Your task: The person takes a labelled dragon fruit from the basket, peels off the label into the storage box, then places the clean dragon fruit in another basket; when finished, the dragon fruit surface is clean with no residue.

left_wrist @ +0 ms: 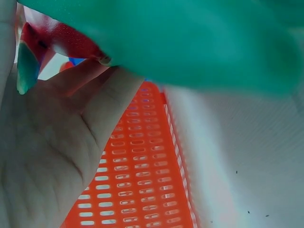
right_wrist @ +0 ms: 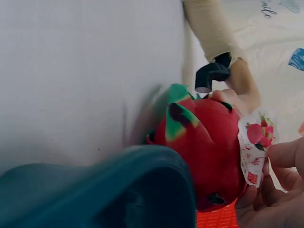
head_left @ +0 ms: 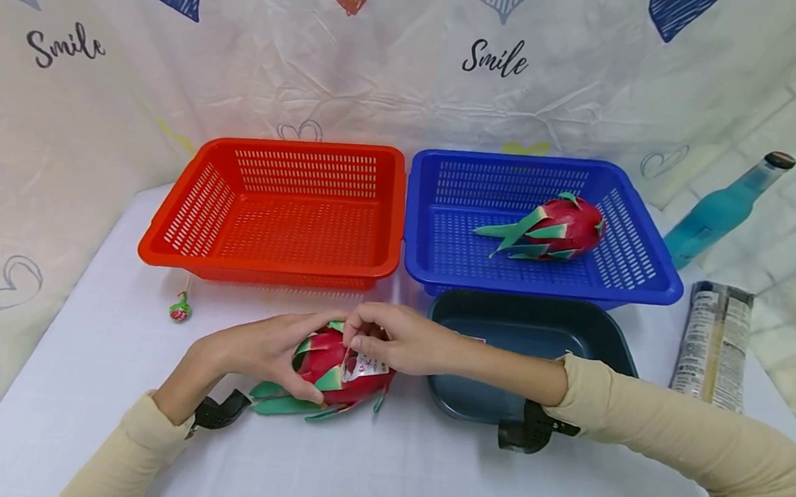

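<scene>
A red dragon fruit (head_left: 357, 391) with green scales lies on the white table in front of the red basket. My left hand (head_left: 264, 351) grips it from the left, thumb on the near side. The green scales fill much of the left wrist view, hiding part of that grip. My right hand (head_left: 407, 342) comes in from the right, above the fruit. Between thumb and fingers it pinches the edge of a white label (right_wrist: 254, 142) with a dragon fruit picture. The label stands partly off the fruit's skin.
Behind are a red basket (head_left: 268, 273) and a blue basket (head_left: 540, 283) holding another dragon fruit (head_left: 570, 228). A dark tray (head_left: 456, 400) lies under my right forearm. At right are a blue bottle (head_left: 717, 213) and a printed packet (head_left: 713, 343); a small wrapped lollipop (head_left: 180, 308) lies left.
</scene>
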The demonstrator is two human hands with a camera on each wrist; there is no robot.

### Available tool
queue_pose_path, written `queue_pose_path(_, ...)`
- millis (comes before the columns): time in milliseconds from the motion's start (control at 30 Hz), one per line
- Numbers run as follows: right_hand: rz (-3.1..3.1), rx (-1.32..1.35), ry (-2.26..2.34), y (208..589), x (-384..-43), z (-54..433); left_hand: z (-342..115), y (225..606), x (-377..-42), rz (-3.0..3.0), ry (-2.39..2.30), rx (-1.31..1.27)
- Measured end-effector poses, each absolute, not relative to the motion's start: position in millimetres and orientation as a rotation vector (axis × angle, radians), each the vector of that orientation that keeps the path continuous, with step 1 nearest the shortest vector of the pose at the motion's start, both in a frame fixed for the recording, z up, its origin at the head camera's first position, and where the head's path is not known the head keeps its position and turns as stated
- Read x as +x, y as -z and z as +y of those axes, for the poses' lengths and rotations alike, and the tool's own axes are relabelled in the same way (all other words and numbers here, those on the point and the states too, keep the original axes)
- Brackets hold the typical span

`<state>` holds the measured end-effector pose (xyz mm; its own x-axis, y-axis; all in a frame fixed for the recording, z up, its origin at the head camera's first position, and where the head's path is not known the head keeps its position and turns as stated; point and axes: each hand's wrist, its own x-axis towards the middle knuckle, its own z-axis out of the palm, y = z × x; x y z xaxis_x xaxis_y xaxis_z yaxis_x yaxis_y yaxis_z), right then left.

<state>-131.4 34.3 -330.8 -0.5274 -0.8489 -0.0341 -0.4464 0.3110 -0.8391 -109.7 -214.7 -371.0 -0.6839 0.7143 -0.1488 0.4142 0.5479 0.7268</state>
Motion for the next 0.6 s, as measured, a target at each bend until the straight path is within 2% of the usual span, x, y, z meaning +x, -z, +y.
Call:
queue_pose_path(367,2.24,-1.373,1.064,329.7,-133.4,34.3,-214.9,371.5,-111.0,2.337,-0.956,0.9)
queue_pose_path(600,2.215,-1.419,1.074,332.0,-135.5,32.9,-215.2,371.3,-110.8,2.319,-0.973,0.895)
